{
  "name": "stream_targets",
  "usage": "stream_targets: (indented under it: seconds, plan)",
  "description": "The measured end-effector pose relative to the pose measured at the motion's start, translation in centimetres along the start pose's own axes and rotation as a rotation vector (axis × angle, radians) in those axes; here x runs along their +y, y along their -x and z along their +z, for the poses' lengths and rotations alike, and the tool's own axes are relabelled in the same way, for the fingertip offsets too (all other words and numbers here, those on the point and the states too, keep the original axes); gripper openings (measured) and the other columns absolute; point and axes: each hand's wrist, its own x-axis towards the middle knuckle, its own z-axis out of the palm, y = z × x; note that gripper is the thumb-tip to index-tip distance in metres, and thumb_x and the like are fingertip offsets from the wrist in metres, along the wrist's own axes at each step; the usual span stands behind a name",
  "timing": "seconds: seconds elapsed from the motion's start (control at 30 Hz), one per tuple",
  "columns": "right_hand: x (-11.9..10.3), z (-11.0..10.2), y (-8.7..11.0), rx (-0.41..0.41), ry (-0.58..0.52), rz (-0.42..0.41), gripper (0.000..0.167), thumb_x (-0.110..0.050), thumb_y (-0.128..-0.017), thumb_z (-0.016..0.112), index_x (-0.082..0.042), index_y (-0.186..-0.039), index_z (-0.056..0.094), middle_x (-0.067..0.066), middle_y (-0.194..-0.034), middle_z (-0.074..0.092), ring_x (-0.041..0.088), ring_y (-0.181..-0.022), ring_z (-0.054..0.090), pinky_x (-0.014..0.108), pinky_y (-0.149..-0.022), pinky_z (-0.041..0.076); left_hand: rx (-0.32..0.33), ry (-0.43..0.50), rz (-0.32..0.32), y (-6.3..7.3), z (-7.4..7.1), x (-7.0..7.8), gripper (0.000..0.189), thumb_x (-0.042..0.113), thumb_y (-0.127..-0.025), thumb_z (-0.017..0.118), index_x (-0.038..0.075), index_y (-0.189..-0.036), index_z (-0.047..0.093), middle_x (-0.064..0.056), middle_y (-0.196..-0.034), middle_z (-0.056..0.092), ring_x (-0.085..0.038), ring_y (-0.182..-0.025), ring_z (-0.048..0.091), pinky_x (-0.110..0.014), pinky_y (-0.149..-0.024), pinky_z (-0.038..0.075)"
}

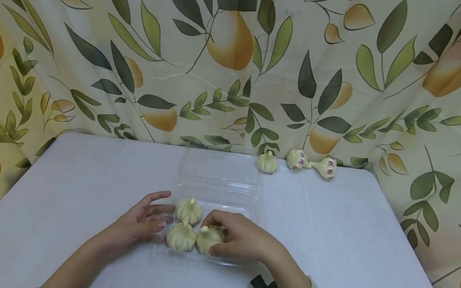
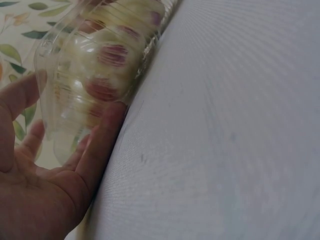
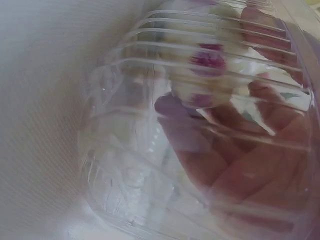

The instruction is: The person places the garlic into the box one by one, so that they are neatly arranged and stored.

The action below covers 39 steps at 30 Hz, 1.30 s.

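A clear plastic clamshell container [image 1: 244,205] lies with its lid [image 1: 220,167] folded back, away from the person. Two garlic bulbs, a rear bulb [image 1: 189,211] and a front bulb [image 1: 181,237], sit along its left side. My right hand [image 1: 244,237] reaches inside and grips a third garlic bulb [image 1: 208,239] beside the front one. In the right wrist view that bulb [image 3: 200,65] shows purple patches through the ribbed wall, fingers around it. My left hand [image 1: 142,220] rests against the container's left wall, fingers spread and loosely extended, as the left wrist view [image 2: 55,170] shows.
At the table's back edge, right of the lid, stand a pale garlic bulb [image 1: 267,162] and two purple-marked bulbs, one [image 1: 297,159] beside the other [image 1: 326,167]. A white cloth covers the table [image 1: 332,237]. Behind hangs a fruit-patterned curtain [image 1: 137,52].
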Motion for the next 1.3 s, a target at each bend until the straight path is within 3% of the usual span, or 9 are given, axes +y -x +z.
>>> stream_targets:
  seconds: [0.23,0.47,0.7,0.8,0.93,1.13,1.3]
  plan:
    - [-0.1,-0.03,0.05,-0.001,-0.008,0.003,0.047,-0.014,-0.082,0.08,-0.025,-0.123,0.059,-0.013,-0.121,0.064,0.007,-0.104,0.056,0.034,-0.092,0.049,-0.008,0.009,0.011,0.01,-0.11,-0.16,0.072,0.007,-0.1,0.057,0.014,-0.157,0.014,-0.028,-0.155,0.027,-0.035,-0.133,0.044,-0.053,-0.093,0.053]
    - [-0.32,-0.22,0.21,-0.007,0.013,0.006,0.047,-0.015,-0.083,0.08,-0.024,-0.125,0.06,-0.011,-0.122,0.063,0.009,-0.102,0.055,0.036,-0.091,0.049,-0.012,0.003,0.015,-0.05,-0.06,-0.08,0.072,0.007,-0.1,0.056,0.014,-0.157,0.014,-0.028,-0.155,0.027,-0.036,-0.134,0.043,-0.052,-0.093,0.053]
    - [-0.39,-0.38,0.3,-0.028,-0.013,-0.003,0.057,-0.014,-0.085,0.078,-0.018,-0.138,0.055,-0.001,-0.138,0.06,0.012,-0.122,0.054,0.044,-0.102,0.047,-0.009,-0.001,0.011,0.01,-0.05,-0.03,0.073,0.007,-0.099,0.057,0.013,-0.157,0.013,-0.028,-0.155,0.027,-0.037,-0.134,0.043,-0.052,-0.093,0.053]
    - [-0.35,-0.46,0.33,-0.029,-0.014,-0.007,0.057,-0.014,-0.085,0.077,-0.018,-0.138,0.055,0.0,-0.139,0.059,0.014,-0.124,0.054,0.045,-0.103,0.047,-0.006,-0.01,0.011,-0.01,-0.05,-0.01,0.073,0.007,-0.099,0.057,0.014,-0.158,0.013,-0.027,-0.155,0.028,-0.037,-0.135,0.043,-0.051,-0.093,0.054]
    - [-0.34,-0.53,0.4,-0.024,-0.024,-0.007,0.054,-0.012,-0.085,0.077,-0.018,-0.135,0.058,-0.003,-0.135,0.061,0.013,-0.123,0.055,0.043,-0.102,0.048,-0.001,-0.018,0.007,-0.09,-0.02,0.02,0.073,0.007,-0.099,0.057,0.014,-0.158,0.013,-0.027,-0.155,0.029,-0.038,-0.135,0.043,-0.049,-0.092,0.054]
    - [-0.24,-0.6,0.41,0.005,0.028,-0.026,0.045,-0.001,-0.08,0.074,-0.022,-0.118,0.063,-0.011,-0.117,0.064,0.011,-0.102,0.057,0.037,-0.092,0.051,-0.008,-0.012,0.008,0.02,0.02,0.1,0.073,0.007,-0.099,0.057,0.014,-0.158,0.013,-0.028,-0.155,0.027,-0.038,-0.135,0.042,-0.05,-0.092,0.054]
    - [-0.2,-0.61,0.33,-0.001,0.003,-0.006,0.046,0.006,-0.076,0.072,-0.021,-0.111,0.06,-0.011,-0.115,0.064,0.01,-0.115,0.058,0.037,-0.097,0.05,-0.02,-0.004,0.019,0.07,-0.03,0.11,0.073,0.007,-0.1,0.056,0.014,-0.158,0.013,-0.028,-0.155,0.026,-0.038,-0.135,0.042,-0.049,-0.092,0.054]
